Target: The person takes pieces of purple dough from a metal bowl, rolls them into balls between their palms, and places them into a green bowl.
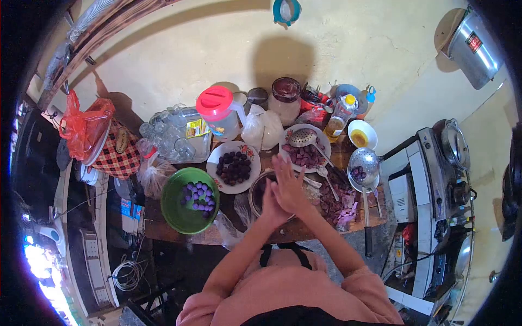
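Observation:
My left hand and my right hand are pressed palm to palm, closed against each other above a metal bowl. Whatever lies between the palms is hidden. The bowl seems to hold a dark purple mass, largely covered by my hands. To the left, a green basin contains several purple balls. A floral plate behind it carries a heap of darker purple balls. Beyond my hands, another plate bears purple chunks and a skimmer.
Purple peelings lie at the table's right, beside a strainer resting on a bowl. Behind stand a pink-lidded pitcher, a jar, an oil bottle and glasses on a tray. A stove is at right.

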`<state>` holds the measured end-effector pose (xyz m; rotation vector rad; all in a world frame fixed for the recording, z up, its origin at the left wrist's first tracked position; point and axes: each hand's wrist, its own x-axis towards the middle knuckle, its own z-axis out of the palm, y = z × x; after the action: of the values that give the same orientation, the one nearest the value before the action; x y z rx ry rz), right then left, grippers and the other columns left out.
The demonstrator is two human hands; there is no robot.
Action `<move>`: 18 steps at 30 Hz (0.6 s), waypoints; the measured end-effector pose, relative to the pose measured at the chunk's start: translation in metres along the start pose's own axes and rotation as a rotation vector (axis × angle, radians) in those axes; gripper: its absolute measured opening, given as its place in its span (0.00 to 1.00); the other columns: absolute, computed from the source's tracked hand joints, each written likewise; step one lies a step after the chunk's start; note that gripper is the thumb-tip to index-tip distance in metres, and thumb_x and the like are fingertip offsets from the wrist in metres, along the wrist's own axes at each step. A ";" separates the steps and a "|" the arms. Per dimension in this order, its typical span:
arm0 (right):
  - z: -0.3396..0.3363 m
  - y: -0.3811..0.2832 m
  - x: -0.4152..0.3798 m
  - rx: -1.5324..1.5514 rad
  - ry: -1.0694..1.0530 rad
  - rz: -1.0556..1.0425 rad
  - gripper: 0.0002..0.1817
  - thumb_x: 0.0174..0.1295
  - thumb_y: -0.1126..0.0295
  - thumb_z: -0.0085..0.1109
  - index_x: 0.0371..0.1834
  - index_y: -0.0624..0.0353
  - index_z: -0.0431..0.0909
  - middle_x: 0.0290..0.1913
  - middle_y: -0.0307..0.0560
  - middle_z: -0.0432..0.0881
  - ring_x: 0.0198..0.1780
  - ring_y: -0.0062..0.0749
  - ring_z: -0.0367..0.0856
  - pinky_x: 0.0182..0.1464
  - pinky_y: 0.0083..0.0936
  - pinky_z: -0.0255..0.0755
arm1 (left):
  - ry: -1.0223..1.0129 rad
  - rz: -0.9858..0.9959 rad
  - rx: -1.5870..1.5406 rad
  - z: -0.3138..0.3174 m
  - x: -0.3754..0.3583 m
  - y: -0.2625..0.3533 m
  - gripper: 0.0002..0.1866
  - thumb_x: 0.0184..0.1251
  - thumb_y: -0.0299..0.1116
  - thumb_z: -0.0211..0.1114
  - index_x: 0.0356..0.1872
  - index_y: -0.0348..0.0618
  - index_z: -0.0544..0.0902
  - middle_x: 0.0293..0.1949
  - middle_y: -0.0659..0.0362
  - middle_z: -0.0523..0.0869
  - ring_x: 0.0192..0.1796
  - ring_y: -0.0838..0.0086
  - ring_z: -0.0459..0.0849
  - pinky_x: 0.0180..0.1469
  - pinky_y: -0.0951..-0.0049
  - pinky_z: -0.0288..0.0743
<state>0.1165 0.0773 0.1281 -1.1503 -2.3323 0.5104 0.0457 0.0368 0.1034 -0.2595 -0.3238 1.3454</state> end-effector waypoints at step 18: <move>-0.003 -0.013 0.002 -0.125 -0.018 -0.018 0.35 0.64 0.50 0.33 0.72 0.54 0.46 0.73 0.52 0.46 0.74 0.51 0.39 0.62 0.72 0.28 | 0.026 -0.014 0.567 -0.015 -0.003 -0.002 0.44 0.52 0.76 0.40 0.71 0.74 0.43 0.73 0.68 0.44 0.73 0.53 0.42 0.64 0.33 0.44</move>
<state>0.1093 0.0717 0.1381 -1.1843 -2.4170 0.3737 0.0527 0.0335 0.0901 0.1986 0.0850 1.3628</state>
